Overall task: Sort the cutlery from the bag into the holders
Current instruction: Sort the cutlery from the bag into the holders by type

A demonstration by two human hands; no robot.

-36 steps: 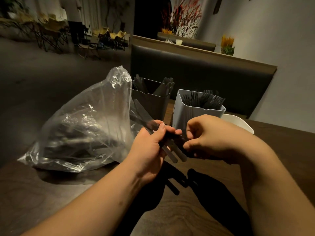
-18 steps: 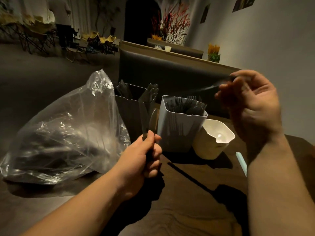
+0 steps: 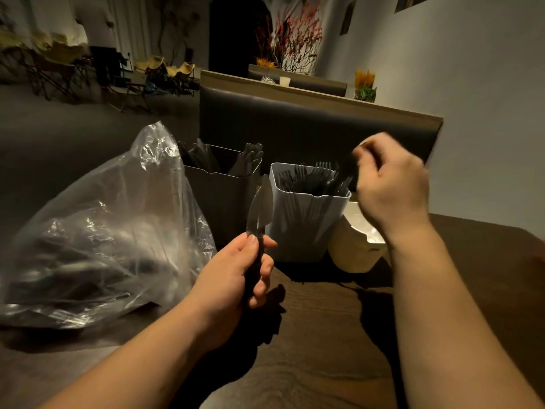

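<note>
My left hand [image 3: 236, 276] grips a small bunch of black plastic knives [image 3: 260, 212] upright in front of the holders. My right hand [image 3: 389, 184], blurred, hovers over the white holder [image 3: 303, 228] and pinches a black fork [image 3: 343, 175] whose end dips among the forks standing there. A dark grey holder [image 3: 219, 202] to the left has black cutlery in it. A cream holder [image 3: 354, 249] stands to the right, partly behind my right wrist. The clear plastic bag [image 3: 97, 231] with dark cutlery inside lies at the left on the table.
The dark wooden table [image 3: 309, 335] carries everything. A black padded bench back [image 3: 295, 128] rises right behind the holders. A pale wall is at the right, and folding chairs stand far off at the left.
My right hand has come down from shoulder height to the white holder with the fork. My left hand stays put with the knives upright.
</note>
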